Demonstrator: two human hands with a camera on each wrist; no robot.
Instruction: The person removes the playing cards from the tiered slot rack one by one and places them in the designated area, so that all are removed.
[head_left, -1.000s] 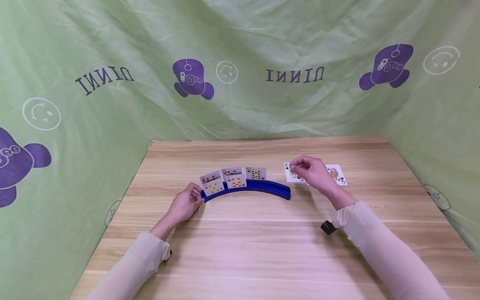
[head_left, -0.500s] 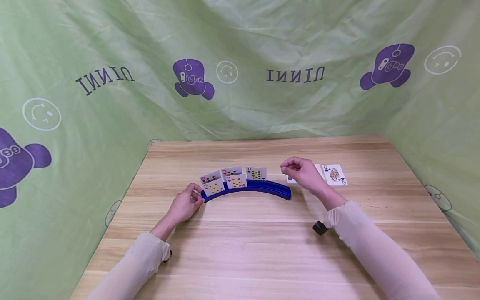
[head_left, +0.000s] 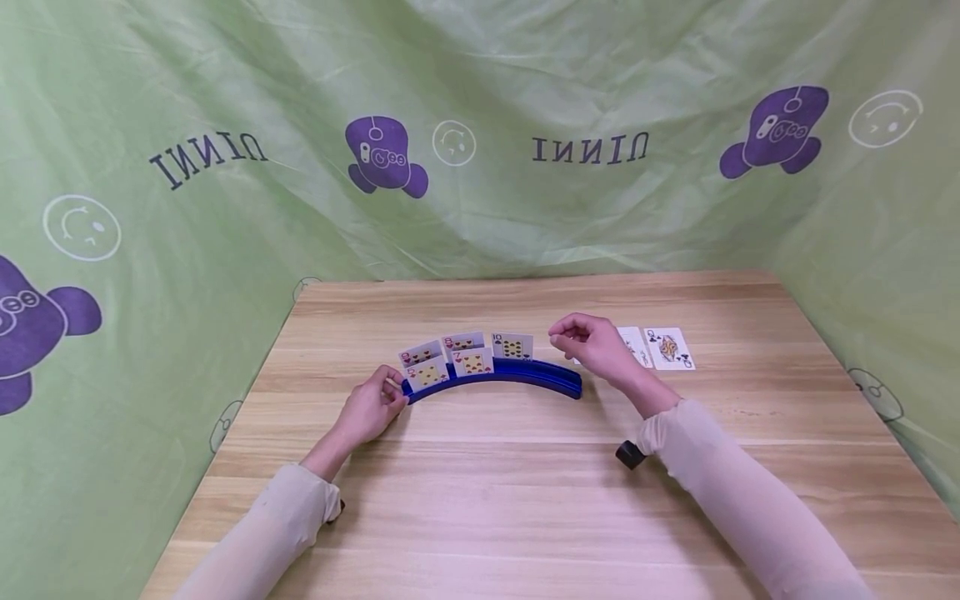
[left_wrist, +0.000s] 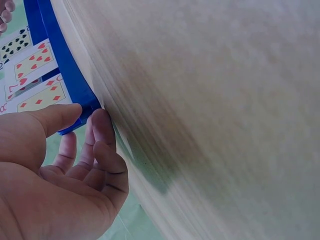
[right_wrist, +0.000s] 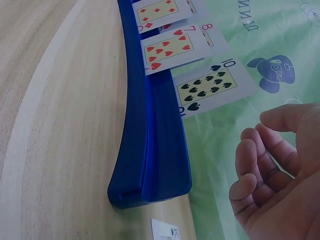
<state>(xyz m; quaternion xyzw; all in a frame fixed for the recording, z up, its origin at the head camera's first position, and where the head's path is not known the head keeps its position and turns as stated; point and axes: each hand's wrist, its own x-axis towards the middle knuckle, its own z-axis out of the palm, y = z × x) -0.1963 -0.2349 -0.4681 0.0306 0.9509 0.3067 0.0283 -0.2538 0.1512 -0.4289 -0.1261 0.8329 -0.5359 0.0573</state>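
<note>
A curved blue card holder (head_left: 551, 379) stands on the table, its left end pinched by my left hand (head_left: 369, 408) between thumb and fingers. In its front row are a diamonds card (head_left: 426, 375) and a seven of hearts (head_left: 473, 362). Behind them lean a nine (head_left: 414, 353), an eight of hearts (head_left: 459, 342) and a ten of spades (head_left: 512, 346). My right hand (head_left: 600, 343) hovers beyond the holder's right end, fingers loosely bent. Nothing shows between its thumb and fingers in the right wrist view, where the ten of spades (right_wrist: 210, 89) is nearest.
Face cards lie flat on the wooden table (head_left: 495, 500) at the back right: a queen of clubs (head_left: 670, 348), a partly covered card (head_left: 634, 343) beside it, and a king (right_wrist: 164, 230) mostly hidden under my right hand. A green printed cloth (head_left: 480, 217) hangs behind.
My right hand has moved left from above the king toward the holder, uncovering the queen and part of the card beside it. The left hand and holder have stayed still.
</note>
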